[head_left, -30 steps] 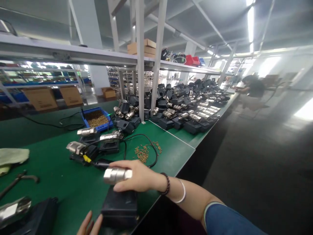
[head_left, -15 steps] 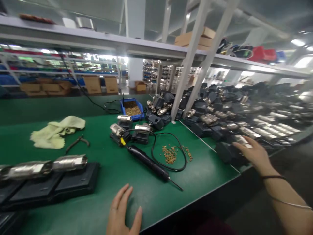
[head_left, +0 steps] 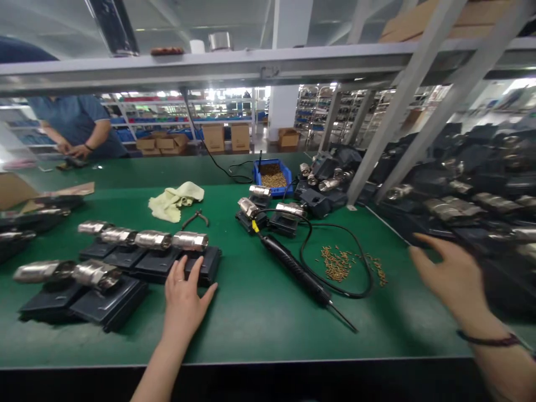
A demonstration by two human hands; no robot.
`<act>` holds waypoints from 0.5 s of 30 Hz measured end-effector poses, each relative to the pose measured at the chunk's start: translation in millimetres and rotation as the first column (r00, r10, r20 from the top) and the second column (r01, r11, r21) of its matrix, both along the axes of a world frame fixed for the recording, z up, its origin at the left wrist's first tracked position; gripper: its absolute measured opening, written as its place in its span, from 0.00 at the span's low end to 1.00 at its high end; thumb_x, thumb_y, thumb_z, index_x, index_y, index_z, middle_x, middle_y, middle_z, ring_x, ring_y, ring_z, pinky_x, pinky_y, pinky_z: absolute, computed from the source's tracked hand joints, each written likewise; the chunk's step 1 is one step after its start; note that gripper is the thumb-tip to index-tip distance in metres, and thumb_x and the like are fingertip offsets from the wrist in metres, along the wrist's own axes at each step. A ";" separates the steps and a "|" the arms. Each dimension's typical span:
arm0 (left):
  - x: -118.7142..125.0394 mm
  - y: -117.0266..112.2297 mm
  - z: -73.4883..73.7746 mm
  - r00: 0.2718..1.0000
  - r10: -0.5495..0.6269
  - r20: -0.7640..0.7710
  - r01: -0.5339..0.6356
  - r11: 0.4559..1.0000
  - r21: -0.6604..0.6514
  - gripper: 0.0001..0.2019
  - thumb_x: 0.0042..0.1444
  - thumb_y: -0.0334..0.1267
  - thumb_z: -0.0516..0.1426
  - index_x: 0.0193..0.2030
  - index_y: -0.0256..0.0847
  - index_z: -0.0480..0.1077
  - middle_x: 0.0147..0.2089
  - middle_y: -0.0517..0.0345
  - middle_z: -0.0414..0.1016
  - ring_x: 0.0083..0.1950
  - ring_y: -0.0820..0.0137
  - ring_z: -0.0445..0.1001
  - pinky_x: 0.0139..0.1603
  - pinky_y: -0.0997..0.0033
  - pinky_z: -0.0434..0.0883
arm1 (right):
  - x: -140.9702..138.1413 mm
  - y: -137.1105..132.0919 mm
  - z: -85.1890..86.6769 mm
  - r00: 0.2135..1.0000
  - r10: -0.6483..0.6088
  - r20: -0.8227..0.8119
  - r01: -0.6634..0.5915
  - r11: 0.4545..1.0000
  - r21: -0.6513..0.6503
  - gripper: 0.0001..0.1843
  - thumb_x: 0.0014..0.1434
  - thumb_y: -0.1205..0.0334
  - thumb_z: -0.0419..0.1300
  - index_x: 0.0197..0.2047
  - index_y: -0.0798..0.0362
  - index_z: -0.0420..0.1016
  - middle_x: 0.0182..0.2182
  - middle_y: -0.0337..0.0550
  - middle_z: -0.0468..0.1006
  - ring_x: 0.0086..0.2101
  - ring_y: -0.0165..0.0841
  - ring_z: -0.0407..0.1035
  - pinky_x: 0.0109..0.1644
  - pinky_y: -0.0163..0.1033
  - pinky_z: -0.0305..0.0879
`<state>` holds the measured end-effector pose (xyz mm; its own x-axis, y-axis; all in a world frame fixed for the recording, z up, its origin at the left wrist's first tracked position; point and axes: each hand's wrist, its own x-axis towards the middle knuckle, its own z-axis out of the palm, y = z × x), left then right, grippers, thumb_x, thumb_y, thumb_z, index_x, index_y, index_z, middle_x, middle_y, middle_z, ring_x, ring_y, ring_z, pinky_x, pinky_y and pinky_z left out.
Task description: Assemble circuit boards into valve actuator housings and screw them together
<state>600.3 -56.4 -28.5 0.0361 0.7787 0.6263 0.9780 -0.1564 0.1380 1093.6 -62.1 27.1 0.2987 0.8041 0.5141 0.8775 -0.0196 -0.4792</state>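
My left hand [head_left: 183, 296] lies flat and open on the green bench, its fingertips touching the nearest black unit with a silver cylinder [head_left: 190, 241] at the right end of a row of such units [head_left: 125, 245]. My right hand [head_left: 452, 274] hovers open at the right, fingers spread, beside a blurred pile of the same black units [head_left: 469, 190]. It holds nothing. Between my hands lie a black electric screwdriver [head_left: 299, 271] with its looped cable and a scatter of small brass screws [head_left: 337, 264].
A blue bin of screws [head_left: 273, 177], a yellow cloth [head_left: 176, 200] and pliers [head_left: 196, 218] lie further back. Slanted white frame posts [head_left: 402, 106] rise at the right. Another person in a blue shirt [head_left: 73, 125] works across the bench at the far left.
The view has swung left along the bench. My left hand moved forward onto the nearest black unit. My right hand has drawn back from the pile at the right, empty.
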 end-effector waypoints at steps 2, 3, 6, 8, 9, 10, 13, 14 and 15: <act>-6.0 8.0 -1.6 0.999 -0.011 -0.048 0.011 1.000 -0.013 0.25 0.54 0.42 0.57 0.58 0.32 0.66 0.63 0.31 0.57 0.64 0.40 0.56 0.59 0.40 0.61 | -57.0 4.4 -2.6 0.991 0.134 -0.028 -0.136 0.989 -0.063 0.22 0.58 0.47 0.50 0.46 0.52 0.75 0.42 0.54 0.78 0.40 0.46 0.73 0.46 0.53 0.69; -7.5 10.5 -2.5 0.998 -0.019 -0.053 0.019 1.000 -0.003 0.25 0.55 0.43 0.56 0.57 0.32 0.66 0.63 0.31 0.56 0.64 0.41 0.56 0.60 0.41 0.61 | -84.0 6.9 -4.5 0.963 0.265 -0.045 -0.269 0.953 -0.141 0.21 0.59 0.49 0.51 0.48 0.51 0.74 0.43 0.50 0.78 0.40 0.42 0.73 0.47 0.49 0.70; -9.6 12.2 -3.8 0.997 -0.051 -0.049 0.053 0.998 0.037 0.23 0.56 0.45 0.53 0.55 0.32 0.67 0.60 0.32 0.58 0.62 0.43 0.59 0.59 0.43 0.62 | -147.6 13.8 -11.6 0.868 0.491 -0.076 -0.490 0.824 -0.285 0.23 0.57 0.55 0.58 0.55 0.50 0.71 0.48 0.46 0.76 0.46 0.38 0.71 0.52 0.42 0.68; -8.5 8.4 -3.5 0.995 -0.082 -0.056 0.085 0.995 0.055 0.22 0.57 0.46 0.52 0.53 0.33 0.68 0.58 0.34 0.60 0.59 0.45 0.61 0.57 0.44 0.63 | -171.4 16.9 -16.6 0.843 0.531 -0.082 -0.524 0.777 -0.350 0.32 0.51 0.62 0.64 0.60 0.51 0.67 0.47 0.49 0.76 0.46 0.42 0.71 0.52 0.45 0.67; -6.8 4.9 -3.3 0.993 -0.100 -0.068 0.104 0.993 0.062 0.22 0.57 0.46 0.51 0.53 0.34 0.69 0.56 0.35 0.61 0.58 0.46 0.63 0.56 0.45 0.64 | -178.1 17.9 -18.6 0.841 0.534 -0.085 -0.524 0.765 -0.376 0.36 0.49 0.65 0.64 0.63 0.52 0.64 0.45 0.51 0.76 0.45 0.44 0.71 0.51 0.47 0.68; -4.1 0.6 -3.1 0.990 -0.118 -0.083 0.124 0.990 0.071 0.22 0.58 0.46 0.51 0.53 0.34 0.69 0.54 0.36 0.62 0.56 0.47 0.64 0.55 0.46 0.65 | -181.9 18.5 -19.9 0.844 0.529 -0.088 -0.517 0.759 -0.395 0.39 0.49 0.68 0.63 0.65 0.54 0.61 0.44 0.54 0.77 0.43 0.45 0.72 0.48 0.49 0.69; 10.5 -15.8 -3.8 0.980 -0.159 -0.118 0.172 0.979 0.107 0.20 0.60 0.45 0.50 0.53 0.36 0.70 0.51 0.39 0.64 0.52 0.51 0.66 0.52 0.49 0.65 | -180.0 16.4 -16.4 0.856 0.504 -0.116 -0.504 0.764 -0.402 0.42 0.48 0.72 0.60 0.67 0.56 0.56 0.45 0.56 0.76 0.43 0.46 0.72 0.47 0.48 0.69; 17.0 -21.5 -4.4 0.977 -0.175 -0.124 0.189 0.975 0.118 0.19 0.60 0.45 0.50 0.53 0.37 0.70 0.50 0.40 0.64 0.51 0.51 0.67 0.52 0.49 0.65 | -175.8 14.1 -12.2 0.859 0.496 -0.131 -0.504 0.771 -0.389 0.42 0.48 0.72 0.59 0.67 0.56 0.56 0.47 0.55 0.76 0.44 0.44 0.72 0.49 0.46 0.68; 24.1 -26.8 -5.1 0.974 -0.190 -0.125 0.205 0.970 0.127 0.19 0.60 0.44 0.50 0.53 0.38 0.69 0.50 0.40 0.64 0.51 0.52 0.67 0.52 0.50 0.65 | -169.9 11.3 -6.5 0.862 0.486 -0.145 -0.502 0.779 -0.374 0.41 0.48 0.70 0.59 0.66 0.56 0.56 0.49 0.54 0.75 0.46 0.43 0.71 0.50 0.44 0.67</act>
